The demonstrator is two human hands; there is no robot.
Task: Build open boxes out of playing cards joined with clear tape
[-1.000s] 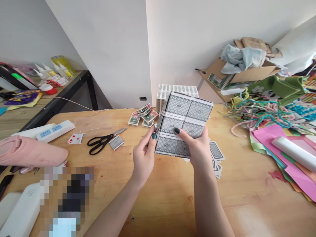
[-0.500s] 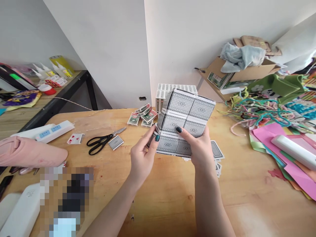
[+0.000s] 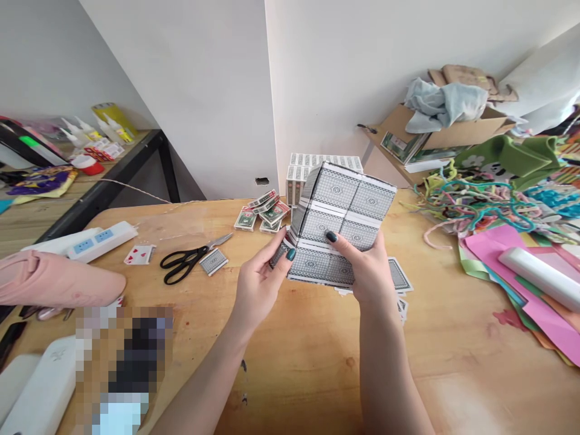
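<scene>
Head view: card box (image 3: 344, 208) seemingly between hands (image 3: 317, 281).

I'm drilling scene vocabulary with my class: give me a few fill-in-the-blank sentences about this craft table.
Both hands, the left hand and the right hand, hold a block made of playing ____.
The black-handled scissors lie to the ____ of the block.
The table is made of ____.
The loose card beside the scissors shows red ____.

Missing words: cards; left; wood; hearts
</scene>
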